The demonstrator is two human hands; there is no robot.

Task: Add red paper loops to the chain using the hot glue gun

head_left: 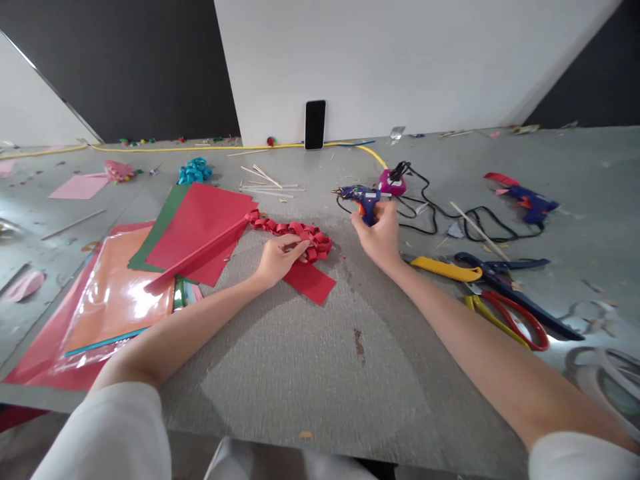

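My right hand (381, 235) is wrapped round the handle of a blue hot glue gun (357, 194), its nozzle pointing left over the table. My left hand (281, 259) is closed in a pinch at a curled red paper garland (320, 244) made of small loops. Its fingertips partly cover the loops, so exactly what they grip is hard to see. A flat red paper strip (316, 285) lies under and beside the left fingers. The garland runs left to a rolled red paper stick (205, 253), which lies across red sheets (187, 223).
A yellow cutter (445, 269), scissors (520, 320) and blue-handled pliers (520, 293) lie by my right forearm. A second glue gun (533, 202) rests farther right, with black cords between. A phone (315, 125) leans on the wall. Thin sticks (263, 177) and a blue paper flower (195, 171) lie behind.
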